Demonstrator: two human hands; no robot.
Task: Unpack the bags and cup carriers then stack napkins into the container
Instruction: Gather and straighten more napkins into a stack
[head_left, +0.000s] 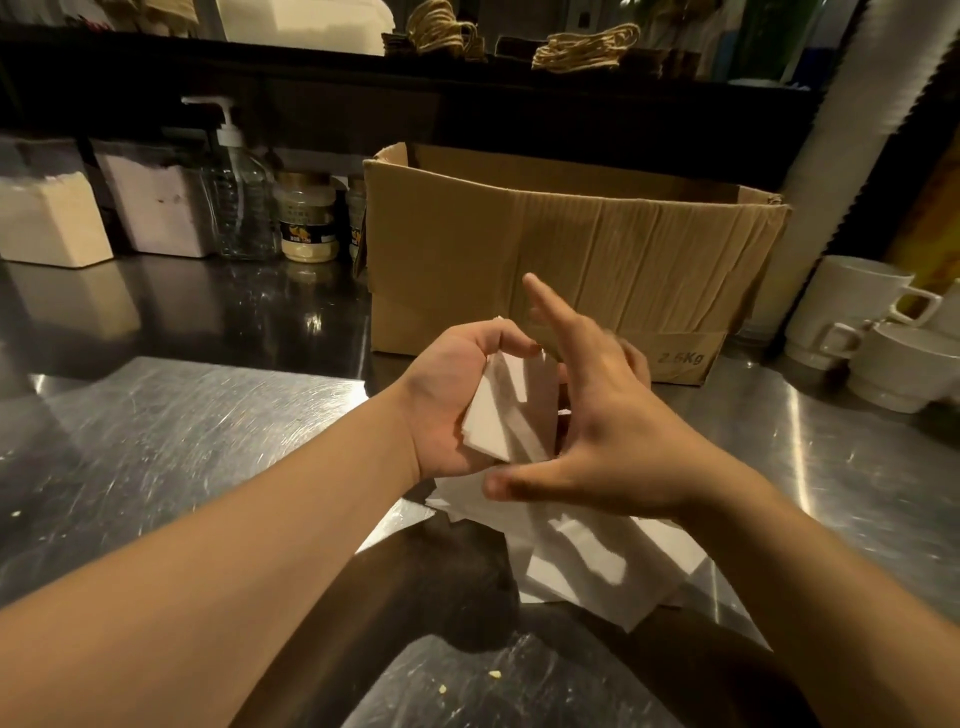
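Head view: a folded stack of white napkins (498, 410) sits above the steel counter (156, 415), grasped in the curled left hand (452, 400). Right hand (597, 415) hovers beside it, fingers straight and released. Loose napkins (582, 561) lie beneath; a cardboard box (571, 249) stands behind.

A scratched steel counter (156, 415) glints under warm, dim light, with powder-filled tubs (49, 218), a clear pump bottle (239, 197) and a small jar (306, 221) lined along its back left, stacked white mugs (857, 322) at the right, and a dark shelf (363, 67) above bearing coils of twine (441, 26).
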